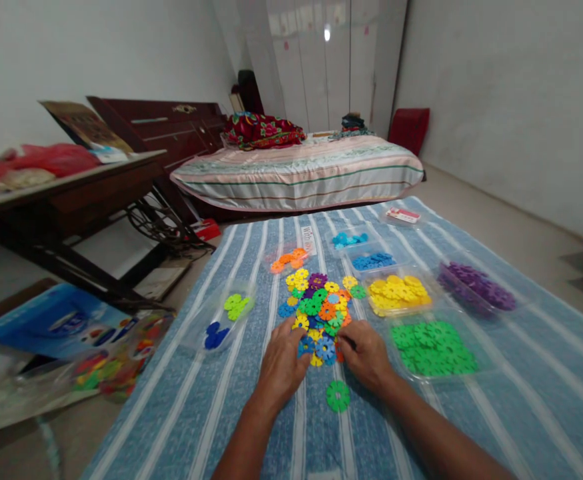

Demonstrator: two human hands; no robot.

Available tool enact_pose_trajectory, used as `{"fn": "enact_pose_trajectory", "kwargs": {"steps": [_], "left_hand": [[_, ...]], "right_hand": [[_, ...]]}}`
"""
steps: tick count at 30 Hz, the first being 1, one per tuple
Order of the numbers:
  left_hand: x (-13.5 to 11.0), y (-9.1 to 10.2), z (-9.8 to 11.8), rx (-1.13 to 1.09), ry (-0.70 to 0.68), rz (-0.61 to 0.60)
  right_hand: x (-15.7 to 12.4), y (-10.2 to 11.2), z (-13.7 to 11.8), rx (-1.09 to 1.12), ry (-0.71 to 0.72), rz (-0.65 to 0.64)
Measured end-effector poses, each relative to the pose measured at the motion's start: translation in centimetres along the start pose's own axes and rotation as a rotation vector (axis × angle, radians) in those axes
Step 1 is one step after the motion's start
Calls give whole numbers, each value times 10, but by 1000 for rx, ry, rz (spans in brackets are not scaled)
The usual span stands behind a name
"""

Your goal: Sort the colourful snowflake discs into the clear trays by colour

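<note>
Discs touch the loosely spread left hand; the right hand curls beside them, grip unclear.

Bright glare dots the softly lit wardrobe.

Fingers at piled discs (multicoloured)

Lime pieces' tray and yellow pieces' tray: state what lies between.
In the head view, striped cloth and a mixed pile lie between the lime pieces' tray and yellow pieces' tray.
</note>
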State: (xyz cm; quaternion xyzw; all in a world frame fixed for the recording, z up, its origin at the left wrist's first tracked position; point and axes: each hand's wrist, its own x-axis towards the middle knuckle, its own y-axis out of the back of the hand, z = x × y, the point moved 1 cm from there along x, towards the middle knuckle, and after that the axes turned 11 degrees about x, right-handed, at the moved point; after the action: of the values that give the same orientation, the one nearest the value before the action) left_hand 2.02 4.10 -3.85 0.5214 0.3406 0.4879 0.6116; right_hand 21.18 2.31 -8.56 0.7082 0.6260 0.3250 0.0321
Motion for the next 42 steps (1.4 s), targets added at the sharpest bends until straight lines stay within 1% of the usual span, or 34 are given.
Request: {"fn": "enact_pose_trajectory", "kwargs": {"steps": [3, 6, 10, 14, 16, 19, 21, 23, 26, 29, 30, 32, 34, 35, 36, 38, 41, 42], "left_hand": [[1, -4, -3, -34, 7, 47], [1, -3, 0, -61, 5, 61], [-1, 5, 7, -106, 15, 67], [-1, 18, 13, -221, 40, 64], [1, 24, 14, -310, 89, 28], [9, 29, 13, -434, 223, -29], [18, 29, 11, -489, 272, -36], [30, 26, 11, -522, 277, -39], [52, 23, 18, -571, 280, -77], [82, 29, 42, -686, 321, -91], [92, 34, 52, -757, 333, -72], [112, 45, 74, -985, 319, -65], [127, 54, 90, -1045, 294, -60], [130, 57, 95, -1049, 287, -51], [132, 58, 97, -1035, 283, -41], [127, 55, 92, -1006, 284, -31], [104, 41, 70, -894, 276, -59], [94, 35, 60, -808, 254, -77]], "right_hand": [[1, 0, 0, 4, 7, -10], [1, 1, -1, 18, 8, -17], [1, 1, -2, 32, -14, -11], [2, 0, -4, 38, -35, -15], [3, 0, -4, 43, -36, -12], [3, 0, -4, 47, -33, -4], [3, -1, -4, 51, -32, -3], [3, -1, -4, 56, -30, -2], [4, -2, -4, 54, -32, 1], [4, -1, -5, 55, -28, -1], [4, -1, -5, 58, -26, -4], [4, -1, -6, 60, -23, -4], [4, -1, -6, 57, -28, 2], [4, -1, -6, 56, -32, 6], [4, -1, -6, 57, -35, 6], [4, -1, -6, 59, -37, 0], [4, 0, -5, 58, -42, -11], [4, 0, -5, 57, -46, -13]]}}
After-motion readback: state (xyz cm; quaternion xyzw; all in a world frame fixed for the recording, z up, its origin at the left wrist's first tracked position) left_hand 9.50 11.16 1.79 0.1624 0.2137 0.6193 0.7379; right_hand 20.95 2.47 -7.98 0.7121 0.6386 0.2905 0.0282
